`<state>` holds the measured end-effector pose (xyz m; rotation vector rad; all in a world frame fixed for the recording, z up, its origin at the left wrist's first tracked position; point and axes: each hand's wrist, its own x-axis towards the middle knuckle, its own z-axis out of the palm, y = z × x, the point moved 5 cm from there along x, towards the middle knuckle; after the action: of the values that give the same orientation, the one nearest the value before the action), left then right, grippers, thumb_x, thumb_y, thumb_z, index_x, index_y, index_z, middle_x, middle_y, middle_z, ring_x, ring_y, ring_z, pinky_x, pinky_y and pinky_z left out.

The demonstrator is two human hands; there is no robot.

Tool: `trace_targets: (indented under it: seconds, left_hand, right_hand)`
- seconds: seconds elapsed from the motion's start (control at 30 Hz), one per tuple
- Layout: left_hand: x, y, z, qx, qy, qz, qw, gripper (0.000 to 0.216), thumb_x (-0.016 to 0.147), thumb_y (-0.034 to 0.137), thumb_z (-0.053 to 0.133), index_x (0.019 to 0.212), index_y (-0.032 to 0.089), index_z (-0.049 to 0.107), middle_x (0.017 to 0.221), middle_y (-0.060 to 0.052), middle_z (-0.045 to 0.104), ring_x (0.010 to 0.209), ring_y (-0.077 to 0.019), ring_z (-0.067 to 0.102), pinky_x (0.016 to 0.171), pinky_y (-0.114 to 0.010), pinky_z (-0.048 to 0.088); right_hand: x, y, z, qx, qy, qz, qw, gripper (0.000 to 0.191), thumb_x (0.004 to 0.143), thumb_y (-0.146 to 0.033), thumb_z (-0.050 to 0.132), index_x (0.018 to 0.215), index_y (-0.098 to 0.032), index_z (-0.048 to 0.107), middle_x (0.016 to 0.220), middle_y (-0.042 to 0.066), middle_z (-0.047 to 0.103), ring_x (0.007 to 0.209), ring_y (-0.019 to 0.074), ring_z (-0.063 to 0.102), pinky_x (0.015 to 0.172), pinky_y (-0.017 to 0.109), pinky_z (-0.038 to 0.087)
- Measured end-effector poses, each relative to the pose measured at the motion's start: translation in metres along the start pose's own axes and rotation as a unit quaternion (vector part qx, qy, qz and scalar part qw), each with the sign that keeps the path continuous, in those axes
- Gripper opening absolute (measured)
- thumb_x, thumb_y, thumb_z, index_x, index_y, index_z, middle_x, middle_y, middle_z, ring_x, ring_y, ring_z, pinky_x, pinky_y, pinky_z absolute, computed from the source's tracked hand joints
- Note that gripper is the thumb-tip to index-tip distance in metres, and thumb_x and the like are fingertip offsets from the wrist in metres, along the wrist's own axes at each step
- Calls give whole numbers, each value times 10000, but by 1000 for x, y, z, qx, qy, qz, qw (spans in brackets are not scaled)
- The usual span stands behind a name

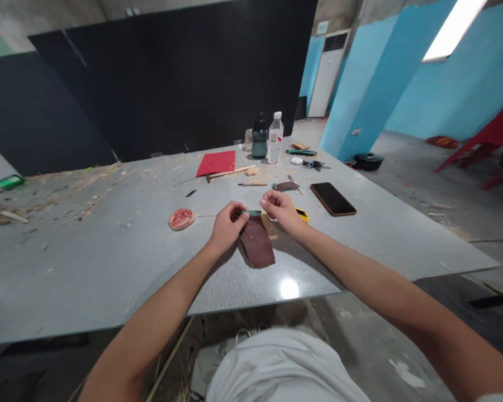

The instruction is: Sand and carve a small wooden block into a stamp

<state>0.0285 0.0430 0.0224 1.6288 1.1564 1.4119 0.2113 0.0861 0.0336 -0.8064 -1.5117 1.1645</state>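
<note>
My left hand (227,224) and my right hand (280,209) meet above the grey table (109,262), fingers curled. Between them they pinch a small dark green piece (254,213), one hand at each end. Just under the hands lies a brown sheet of sandpaper (257,244). A small wooden piece (268,224) lies beside the sandpaper, under my right hand. A yellow-and-black object (302,214) peeks out behind my right wrist.
A round red carved disc (181,219) lies left of my hands, a black phone (332,199) to the right. Farther back are a red sheet (216,163), wooden sticks, a dark bottle (259,136), a clear water bottle (275,138) and small tools. Wood shavings litter the table.
</note>
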Motion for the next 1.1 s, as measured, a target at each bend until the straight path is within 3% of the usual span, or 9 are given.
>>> trace_targets:
  seconds: [0.3,0.4,0.53,0.7,0.93,1.1]
  left_hand:
    - [1,-2,-1,8,1,6,1000,166,880,319,720,990,205,672,893,-6,707,786,-150,624,772,-303,483]
    - [1,-2,-2,10,5,9,1000,182,882,339,724,989,201,675,897,-9,713,786,-150,628,770,-302,486]
    - [1,-3,-1,-1,1,-3,1000,231,895,386,728,1020,195,693,902,-24,739,782,-161,646,754,-305,495]
    - [2,-2,-2,14,2,0,1000,266,907,447,729,972,189,735,884,-40,764,806,-182,669,764,-319,503]
    - [1,0,-2,32,-14,5,999,278,926,457,712,922,183,754,877,-43,774,803,-185,677,772,-329,499]
    - [1,0,-1,31,-13,12,999,205,897,389,722,917,187,759,888,-44,786,815,-188,694,797,-339,520]
  right_hand:
    - [1,0,1,-13,-4,-9,1000,438,852,-622,741,835,-239,529,605,-83,438,505,103,361,498,269,278]
    - [0,-5,0,-85,4,-41,996,355,856,-540,739,896,-205,632,654,-51,519,585,125,454,569,279,357]
    - [-3,-8,6,-151,-44,-65,985,342,872,-485,716,1021,-178,730,803,20,700,745,175,621,695,305,464]
    - [-5,-3,12,-168,-86,-33,981,300,832,-463,738,913,-174,748,794,45,750,733,190,663,666,304,489]
    - [-7,-2,13,-159,-84,5,984,305,823,-471,704,843,-171,752,692,41,711,608,175,607,571,295,460]
    - [-7,0,13,-161,-72,0,984,264,778,-438,733,804,-175,735,698,38,705,646,177,614,608,301,478]
